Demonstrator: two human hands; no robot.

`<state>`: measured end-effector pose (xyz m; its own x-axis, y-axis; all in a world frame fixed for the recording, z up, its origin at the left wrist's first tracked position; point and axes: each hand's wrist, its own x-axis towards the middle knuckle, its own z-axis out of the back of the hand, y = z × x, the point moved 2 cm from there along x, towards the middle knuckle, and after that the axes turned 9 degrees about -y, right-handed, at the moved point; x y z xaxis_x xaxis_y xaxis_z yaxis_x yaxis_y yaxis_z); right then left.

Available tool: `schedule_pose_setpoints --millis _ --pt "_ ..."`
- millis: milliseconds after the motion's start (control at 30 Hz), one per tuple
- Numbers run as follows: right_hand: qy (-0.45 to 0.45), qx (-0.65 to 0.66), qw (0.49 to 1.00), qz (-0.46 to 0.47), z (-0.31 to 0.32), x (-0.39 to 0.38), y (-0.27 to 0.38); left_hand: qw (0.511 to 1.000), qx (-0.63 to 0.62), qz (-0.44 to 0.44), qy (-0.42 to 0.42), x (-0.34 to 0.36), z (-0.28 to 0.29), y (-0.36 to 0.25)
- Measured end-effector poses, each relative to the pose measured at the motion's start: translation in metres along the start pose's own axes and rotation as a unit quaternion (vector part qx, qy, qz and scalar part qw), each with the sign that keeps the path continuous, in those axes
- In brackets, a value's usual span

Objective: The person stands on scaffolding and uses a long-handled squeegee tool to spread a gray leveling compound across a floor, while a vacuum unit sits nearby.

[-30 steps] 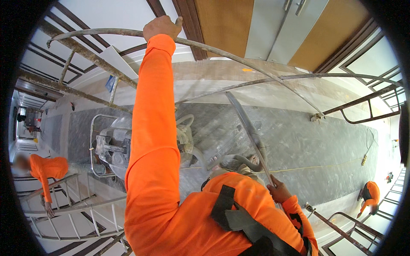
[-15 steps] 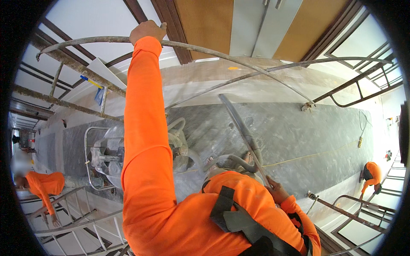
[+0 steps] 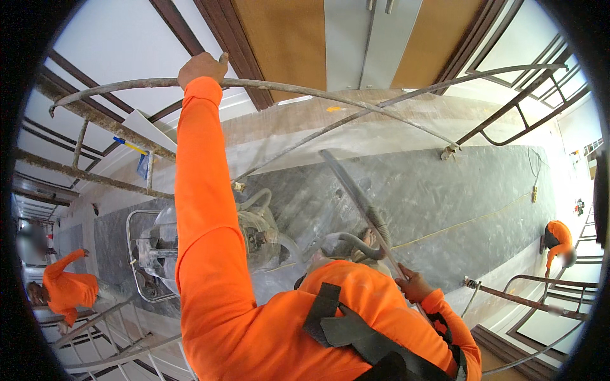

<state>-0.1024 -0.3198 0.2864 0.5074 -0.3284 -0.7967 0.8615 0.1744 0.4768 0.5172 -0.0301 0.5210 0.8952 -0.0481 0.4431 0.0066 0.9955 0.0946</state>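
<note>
Left hand (image 3: 202,70): stayed curled round pole (image 3: 286,87), eleven o'clock
Right hand (image 3: 415,284): stayed curled round tube (image 3: 363,203)
Helper (image 3: 71,282), eight o'clock: lifted arm; holds unchanged

Dark grey floor area (image 3: 457,203) is spanning middle of room, whitish dust smears showing across it. Paler border strip (image 3: 286,149) is running along its far edge; small orange mark (image 3: 334,109) is lying beyond. White wall panels (image 3: 121,35) are standing along far side, dark brown trim (image 3: 175,25) dividing them. Two pale grey door leaves (image 3: 346,44) are meeting beneath metal handles (image 3: 389,6), orange-brown panels (image 3: 279,44) flanking both sides. White board (image 3: 147,129) is leaning near wall, left. Strong light is washing out right end.
</note>
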Motion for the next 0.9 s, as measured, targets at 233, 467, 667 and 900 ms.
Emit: schedule_pose_setpoints --millis 233,467,667,900 --pt "-0.054 0.118 0.991 -0.037 0.03 0.025 -0.027 1.0 0.009 0.007 0.011 0.002 -0.003 0.001" --pt "-0.11 0.158 0.98 -0.044 0.062 0.076 -0.031 1.0 0.003 0.012 0.012 0.001 0.002 -0.002" --pt "-0.122 0.195 0.972 -0.037 0.078 0.115 -0.033 1.0 0.015 0.016 0.01 0.001 0.007 0.0" --pt "-0.095 0.237 0.965 -0.059 0.065 0.092 -0.032 1.0 0.021 0.015 0.008 -0.001 0.006 -0.002"
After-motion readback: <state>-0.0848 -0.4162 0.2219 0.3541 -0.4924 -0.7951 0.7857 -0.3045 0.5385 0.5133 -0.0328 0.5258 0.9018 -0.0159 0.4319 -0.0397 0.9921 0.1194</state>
